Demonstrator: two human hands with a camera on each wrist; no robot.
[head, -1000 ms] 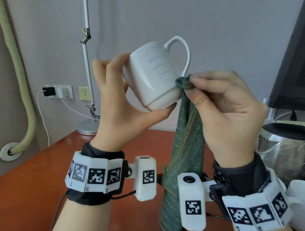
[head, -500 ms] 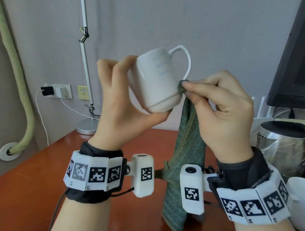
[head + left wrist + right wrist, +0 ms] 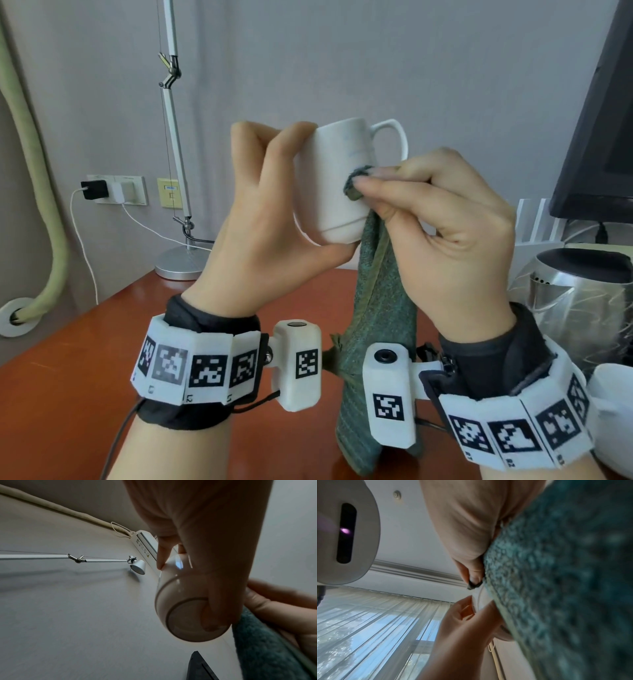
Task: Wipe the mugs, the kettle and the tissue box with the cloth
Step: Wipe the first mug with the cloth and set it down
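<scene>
My left hand (image 3: 270, 212) holds a white mug (image 3: 337, 178) up in the air, fingers at its rim side and thumb under its base. The mug's base (image 3: 185, 616) faces the left wrist camera, with the thumb across it. My right hand (image 3: 442, 219) pinches a green cloth (image 3: 376, 308) and presses its bunched tip against the mug's side, below the handle. The rest of the cloth hangs down to the table and fills the right wrist view (image 3: 565, 574). A steel kettle (image 3: 579, 298) stands at the right. No tissue box shows.
The red-brown table (image 3: 68, 377) lies below the hands. A desk lamp (image 3: 174, 171) stands at the back left by a wall socket (image 3: 116, 188). A dark monitor (image 3: 596, 120) rises at the right. Part of a second white mug (image 3: 613, 411) sits at the right edge.
The mug has tilted more upright in my left hand. My right hand has slid the cloth leftward from near the handle's foot onto the mug's side.
</scene>
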